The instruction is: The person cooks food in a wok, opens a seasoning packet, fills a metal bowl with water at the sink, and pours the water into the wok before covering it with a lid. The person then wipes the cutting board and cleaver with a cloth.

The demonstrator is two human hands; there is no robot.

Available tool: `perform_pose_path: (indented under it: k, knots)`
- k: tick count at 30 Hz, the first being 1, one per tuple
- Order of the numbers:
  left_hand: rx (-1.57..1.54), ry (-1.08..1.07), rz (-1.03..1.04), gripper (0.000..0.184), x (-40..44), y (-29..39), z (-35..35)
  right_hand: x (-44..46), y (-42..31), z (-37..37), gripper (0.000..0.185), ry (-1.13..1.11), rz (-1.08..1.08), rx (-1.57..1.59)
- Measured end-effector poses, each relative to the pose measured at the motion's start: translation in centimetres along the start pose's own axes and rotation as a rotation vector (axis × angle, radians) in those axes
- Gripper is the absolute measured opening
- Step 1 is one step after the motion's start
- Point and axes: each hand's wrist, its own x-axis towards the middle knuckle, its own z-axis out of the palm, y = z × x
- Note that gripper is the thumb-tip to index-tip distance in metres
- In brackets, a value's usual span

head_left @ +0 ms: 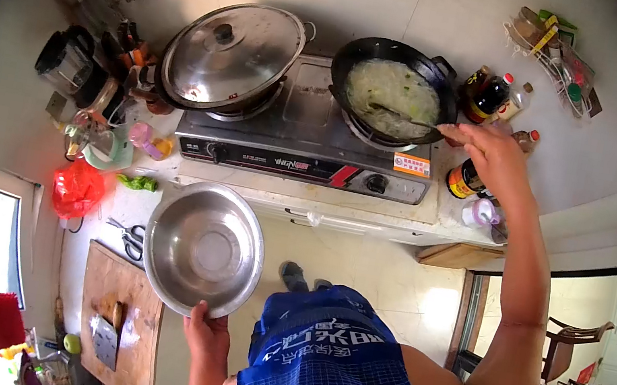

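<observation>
My left hand grips the lower rim of a wide stainless-steel basin, tilted so its bare inside shows. With my right hand I hold the handle of a wok spatula, its head partly sunk in the food. That food, pale and soupy with green bits, fills a black wok on the right burner. A gas stove carries the wok and, on the left, a larger pan under a domed metal lid.
Sauce bottles crowd the counter right of the wok. To the left are a blender, a red plastic bag, green peppers and scissors. A cleaver lies on the wooden cutting board.
</observation>
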Motion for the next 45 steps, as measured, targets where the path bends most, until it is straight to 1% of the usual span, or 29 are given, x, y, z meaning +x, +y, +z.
perform_pose_path:
  k: [4,5,7,8,9,12,13,15,16,21,23,24,25,27,28,30,31,33,34,35,37,38,39,40,41,42,43,44,45]
  knots:
    - [0.01,0.0,0.009,0.041,-2.1,-0.7,-1.8,-0.1,2.0,0.3,0.029,0.151,0.037,0.099]
    - [0.018,0.019,0.028,0.04,-3.1,-0.7,-1.8,0.0,2.7,0.7,0.029,0.149,0.032,0.115]
    - [0.028,0.051,0.061,0.04,-4.6,-0.9,-2.5,0.3,3.5,1.4,0.029,0.296,0.02,0.113]
    - [0.011,0.075,0.074,0.039,-5.1,-1.2,-3.1,0.5,3.8,2.3,0.029,0.304,0.021,0.108]
    - [-0.009,0.094,0.09,0.039,-5.5,-1.5,-3.9,0.6,4.2,3.5,0.029,0.308,0.014,0.124]
    - [-0.1,0.174,0.069,0.038,-6.2,-1.6,-6.6,0.8,4.0,5.2,0.03,0.094,0.093,0.141]
    - [-0.099,0.177,0.082,0.038,-6.6,-1.4,-6.8,0.5,4.0,5.3,0.03,0.098,0.088,0.153]
    - [-0.1,0.179,0.108,0.035,-7.5,-1.2,-7.0,-0.2,4.2,5.5,0.03,0.256,0.06,0.147]
    - [-0.104,0.183,0.117,0.035,-7.8,-1.1,-7.2,-0.7,3.6,4.8,0.029,0.278,0.097,0.208]
    - [-0.082,0.158,0.139,0.028,-8.0,-0.2,-9.0,-2.2,3.0,3.6,0.029,0.314,0.051,0.185]
    - [-0.105,0.164,0.14,0.028,-7.8,0.2,-9.9,-2.6,1.7,2.3,0.03,0.314,0.203,0.218]
    - [-0.122,0.166,0.135,0.027,-7.7,0.4,-10.3,-2.7,2.0,2.5,0.032,0.395,0.167,0.185]
    - [-0.13,0.165,0.134,0.027,-7.7,0.7,-10.6,-2.9,1.9,2.8,0.032,0.397,0.159,0.181]
    - [-0.139,0.158,0.132,0.028,-7.8,1.3,-11.2,-3.4,1.5,3.7,0.033,0.569,0.095,0.184]
    - [-0.15,0.154,0.131,0.028,-7.7,1.7,-11.7,-3.6,1.2,3.8,0.033,0.574,0.085,0.18]
    - [-0.164,0.16,0.098,0.029,-7.6,2.5,-13.3,-4.4,0.4,4.0,0.035,0.328,0.204,0.141]
    - [-0.177,0.156,0.1,0.029,-7.3,3.0,-14.4,-4.5,-0.4,4.1,0.035,0.335,0.193,0.137]
    - [-0.179,0.152,0.092,0.034,-7.1,3.7,-16.9,-5.3,-2.1,4.4,0.036,0.458,0.182,0.127]
    - [-0.195,0.154,0.089,0.034,-7.1,4.2,-17.8,-5.4,-3.0,4.7,0.039,0.57,0.095,0.156]
    - [-0.161,0.114,0.101,0.038,-7.2,4.7,-18.7,-5.7,-3.3,4.8,0.039,0.566,0.081,0.152]
    - [-0.155,0.089,0.125,0.041,-7.3,5.8,-20.2,-5.7,-3.1,4.9,0.038,0.384,0.193,0.064]
    - [-0.156,0.068,0.126,0.045,-7.5,6.4,-20.6,-5.7,-2.6,5.6,0.037,0.344,0.245,0.029]
    - [-0.16,0.052,0.128,0.048,-7.5,6.9,-21.2,-6.1,-4.1,5.5,0.036,0.415,0.231,0.087]
    - [-0.132,0.058,0.141,0.05,-7.2,7.1,-22.4,-6.2,-2.4,6.9,0.039,0.462,0.296,0.161]
    - [-0.121,0.097,0.122,0.05,-7.4,7.8,-22.6,-6.2,-2.9,7.3,0.042,0.56,0.236,0.492]
    - [-0.137,0.116,0.12,0.049,-7.2,7.9,-23.5,-6.7,-7.4,5.4,0.045,0.507,0.401,0.583]
    - [-0.149,0.135,0.116,0.049,-7.0,8.1,-24.5,-7.6,-10.3,4.3,0.043,0.432,0.522,0.957]
    - [-0.153,0.158,0.119,0.048,-7.1,8.6,-24.9,-7.4,-11.9,4.8,0.042,0.466,0.541,1.273]
    - [-0.155,0.177,0.123,0.047,-7.1,8.9,-25.0,-7.7,-12.8,5.8,0.042,0.423,0.531,1.276]
